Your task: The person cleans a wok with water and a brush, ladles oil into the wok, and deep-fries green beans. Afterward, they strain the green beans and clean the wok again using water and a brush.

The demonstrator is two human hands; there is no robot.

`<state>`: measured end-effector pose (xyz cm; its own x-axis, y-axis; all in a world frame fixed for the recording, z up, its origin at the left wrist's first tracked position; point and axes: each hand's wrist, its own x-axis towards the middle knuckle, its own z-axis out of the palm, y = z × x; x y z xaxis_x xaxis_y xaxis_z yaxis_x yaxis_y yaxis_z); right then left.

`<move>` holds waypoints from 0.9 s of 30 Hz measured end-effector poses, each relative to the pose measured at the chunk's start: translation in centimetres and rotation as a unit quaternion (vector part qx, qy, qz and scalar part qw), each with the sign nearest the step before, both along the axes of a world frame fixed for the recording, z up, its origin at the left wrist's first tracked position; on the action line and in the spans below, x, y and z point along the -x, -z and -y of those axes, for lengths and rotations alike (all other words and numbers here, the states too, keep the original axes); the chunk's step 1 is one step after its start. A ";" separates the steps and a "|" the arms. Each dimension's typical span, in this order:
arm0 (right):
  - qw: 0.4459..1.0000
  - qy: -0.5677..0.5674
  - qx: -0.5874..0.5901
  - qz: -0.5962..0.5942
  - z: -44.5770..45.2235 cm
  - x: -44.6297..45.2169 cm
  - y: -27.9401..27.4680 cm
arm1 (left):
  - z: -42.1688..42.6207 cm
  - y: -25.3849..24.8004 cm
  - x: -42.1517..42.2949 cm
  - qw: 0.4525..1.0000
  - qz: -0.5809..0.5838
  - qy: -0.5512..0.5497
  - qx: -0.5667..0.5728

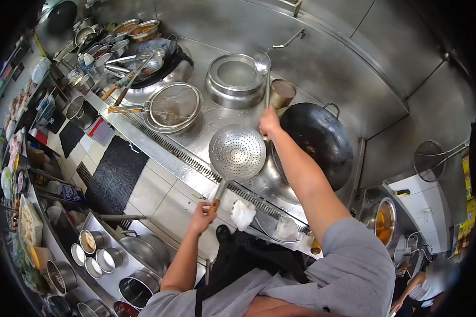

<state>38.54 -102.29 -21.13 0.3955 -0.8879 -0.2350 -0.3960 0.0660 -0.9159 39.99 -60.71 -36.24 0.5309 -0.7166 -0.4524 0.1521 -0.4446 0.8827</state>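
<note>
My left hand (200, 217) is closed round the wooden handle of a perforated metal strainer (237, 151), whose round bowl is over the steel counter. My right hand (269, 121) grips the long handle of a ladle (262, 62), its bowl beside the right rim of a steel pot (234, 76) and near a bent tap spout (288, 44). Under my right forearm is a large dark wok (317, 142) on the stove. A tin can (282, 93) stands between the pot and the wok.
A mesh sieve rests on a bowl (173, 105) left of the pot. Behind it, a second wok (166, 79) holds utensils. White cloths (243, 214) lie along the front edge. Another person (428, 285) is at the lower right. Shelves with metal containers (94, 240) stand left.
</note>
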 end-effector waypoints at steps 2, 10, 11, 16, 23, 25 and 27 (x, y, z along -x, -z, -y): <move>1.000 -0.001 -0.004 -0.024 3.0 -4.4 1.0 | 0.4 -0.7 1.1 0.975 -0.221 -0.009 0.014; 0.601 -0.049 -0.547 0.580 2.7 -6.2 -3.7 | 3.4 -4.8 0.0 0.911 -0.409 -0.015 0.040; 0.564 -0.050 -0.577 0.589 2.3 -5.2 -4.3 | 3.6 -5.3 -0.4 0.926 -0.375 -0.013 0.048; 0.589 -0.077 -0.526 0.608 0.3 4.5 -9.9 | 0.9 -10.7 -1.0 0.960 -0.278 -0.013 0.023; 0.656 -0.096 -0.513 0.546 -1.4 21.0 -16.8 | 1.9 -20.6 -0.2 0.965 -0.224 0.013 0.137; 0.721 -0.020 -0.461 0.516 -1.7 25.4 -17.6 | 4.3 -23.6 1.2 0.968 -0.208 0.034 0.134; 0.734 0.007 -0.463 0.497 -1.6 29.9 -17.6 | 6.4 -25.3 3.4 0.968 -0.205 0.057 0.130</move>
<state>8.67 -100.66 -3.54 0.7723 -0.5355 -0.3417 0.4437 0.8397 -0.3131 36.58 -67.14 -10.91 0.2555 -0.8781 -0.4045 0.4761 -0.2499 0.8432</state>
